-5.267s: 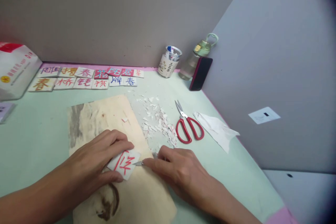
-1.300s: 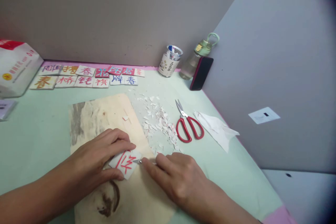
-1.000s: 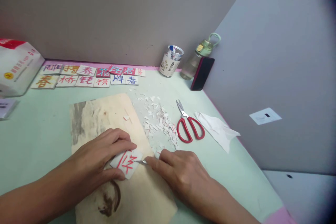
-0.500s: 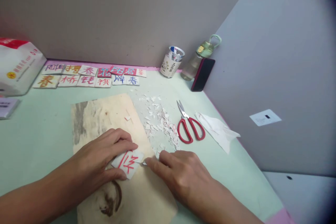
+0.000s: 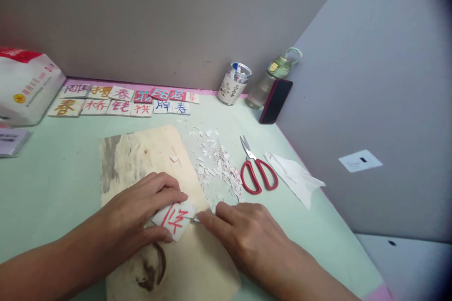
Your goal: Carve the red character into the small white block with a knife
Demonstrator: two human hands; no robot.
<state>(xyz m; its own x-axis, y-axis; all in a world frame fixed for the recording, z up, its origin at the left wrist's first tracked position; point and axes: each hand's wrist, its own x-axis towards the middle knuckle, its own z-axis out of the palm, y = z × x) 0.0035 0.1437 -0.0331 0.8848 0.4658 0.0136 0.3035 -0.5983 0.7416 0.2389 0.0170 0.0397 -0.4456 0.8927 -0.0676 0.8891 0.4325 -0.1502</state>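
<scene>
A small white tile (image 5: 175,220) with a red character painted on it lies on a wooden board (image 5: 158,143). My left hand (image 5: 150,209) grips this tile by its left side, with thumb and fingers on opposite edges. From the right, my right hand (image 5: 243,233) is closed around a knife (image 5: 196,219). Only a short bit of its thin blade shows past the index finger, and the handle is hidden in the palm. That blade tip meets the tile's right corner, close above the board.
White chips (image 5: 221,162) are scattered right of the board, beside red-handled scissors (image 5: 256,167) and a crumpled tissue (image 5: 294,174). Painted tiles (image 5: 120,107) stand in rows at the back. A jar (image 5: 233,85), a bottle (image 5: 263,87), a phone (image 5: 276,102) and a white-red package (image 5: 30,87) line the edges.
The whole view has shifted slightly to the right. Both hands keep the same grip, with the blade still at the tile's right corner.
</scene>
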